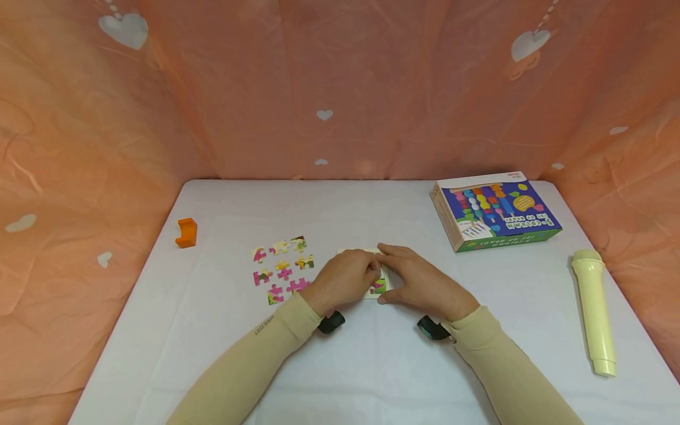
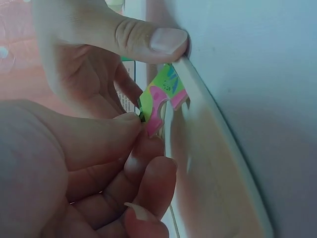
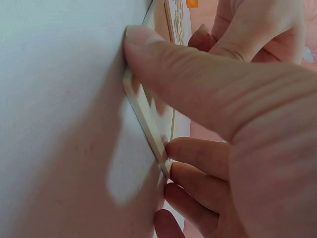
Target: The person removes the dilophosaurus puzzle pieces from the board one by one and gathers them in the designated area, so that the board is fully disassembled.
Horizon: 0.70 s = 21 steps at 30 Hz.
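Observation:
A small puzzle board (image 2: 213, 163) with a raised pale rim lies on the table in front of me, mostly covered by my hands in the head view. My left hand (image 1: 345, 277) pinches a green and pink puzzle piece (image 2: 158, 96) between thumb and fingers, over the board. At the board's right side, my right hand (image 1: 422, 282) grips it, the thumb on the near corner and the fingers at the far part of the edge (image 3: 141, 106). Part of a green and pink picture (image 1: 378, 287) shows inside the board. Several loose puzzle pieces (image 1: 284, 274) lie in rows to the left.
An orange C-shaped block (image 1: 186, 232) lies at the far left of the white table (image 1: 228, 348). At the back right sits a blue and green toy box (image 1: 499, 209). A pale yellow tube-shaped object (image 1: 595, 313) lies along the right edge. An orange curtain hangs behind.

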{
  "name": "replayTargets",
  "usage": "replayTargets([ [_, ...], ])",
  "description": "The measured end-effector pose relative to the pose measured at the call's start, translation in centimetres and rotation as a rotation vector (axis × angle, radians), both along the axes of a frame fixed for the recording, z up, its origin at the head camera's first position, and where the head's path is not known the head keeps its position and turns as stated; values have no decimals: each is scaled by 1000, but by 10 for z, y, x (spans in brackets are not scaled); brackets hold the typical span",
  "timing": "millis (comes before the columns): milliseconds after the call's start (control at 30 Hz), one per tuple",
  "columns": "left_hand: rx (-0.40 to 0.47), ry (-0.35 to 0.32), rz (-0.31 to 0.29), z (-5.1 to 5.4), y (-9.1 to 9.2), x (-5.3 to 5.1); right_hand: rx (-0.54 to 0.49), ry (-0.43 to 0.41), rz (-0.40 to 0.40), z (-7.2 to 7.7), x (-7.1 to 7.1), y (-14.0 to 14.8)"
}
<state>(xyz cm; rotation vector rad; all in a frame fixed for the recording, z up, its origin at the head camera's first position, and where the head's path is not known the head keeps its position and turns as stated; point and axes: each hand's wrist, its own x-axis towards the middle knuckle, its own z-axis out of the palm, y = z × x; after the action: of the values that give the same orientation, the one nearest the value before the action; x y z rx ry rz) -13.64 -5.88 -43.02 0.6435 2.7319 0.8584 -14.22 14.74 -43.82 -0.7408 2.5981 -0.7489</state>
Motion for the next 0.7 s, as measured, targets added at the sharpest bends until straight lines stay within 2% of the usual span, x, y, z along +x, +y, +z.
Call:
replayTargets([
  [167, 12, -14, 2, 4, -3, 0, 2, -7, -3, 1, 0, -1],
  [367, 54, -55, 36, 16, -17, -2, 20, -17, -19, 2, 0, -1],
  [533, 105, -60, 108, 27, -49, -4, 37, -27, -27, 3, 0, -4],
  [700, 95, -36, 194, 29, -88, 0, 52, -37, -38, 2, 1, -4],
])
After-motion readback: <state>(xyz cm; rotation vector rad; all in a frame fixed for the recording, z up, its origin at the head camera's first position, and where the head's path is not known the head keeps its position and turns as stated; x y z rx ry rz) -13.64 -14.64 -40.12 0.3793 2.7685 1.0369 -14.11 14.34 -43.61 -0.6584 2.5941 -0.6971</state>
